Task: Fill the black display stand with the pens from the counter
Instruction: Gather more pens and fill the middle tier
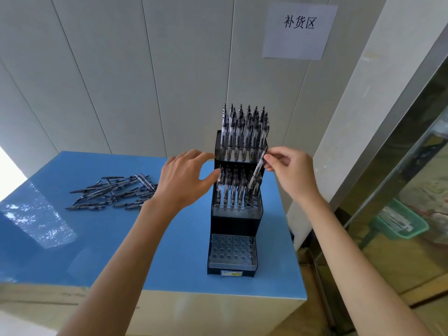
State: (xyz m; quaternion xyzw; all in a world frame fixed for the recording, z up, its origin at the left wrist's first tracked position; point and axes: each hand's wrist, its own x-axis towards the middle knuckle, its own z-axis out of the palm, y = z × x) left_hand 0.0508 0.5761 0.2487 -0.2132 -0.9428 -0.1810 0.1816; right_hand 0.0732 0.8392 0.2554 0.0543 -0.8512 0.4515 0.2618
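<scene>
Presently, a black display stand (234,221) with three stepped tiers stands upright on a blue counter (97,251), near its right edge. Its top tier holds upright pens in close rows and appears full. Its middle tier is partly filled: pens occupy the left and centre holes, while several holes at the front right are open. Its bottom tier, a clear plate of round holes, holds no pens.

The right hand (288,166) pinches one pen (259,167) between thumb and fingertips near its upper end. That pen is tilted, its lower end down among the pens at the right side of the middle tier; whether it sits in a hole cannot be told.

The left hand (185,178) is spread wide, holding nothing, with fingertips at the stand's left edge and the thumb close to the leftmost pens of the middle tier; contact cannot be confirmed.

A loose pile of pens (114,192) lies flat on the counter, well to the left of the stand. A paper sign (299,31) is fixed to the panelled wall above. A green basket (400,220) sits low at the right, off the counter.
</scene>
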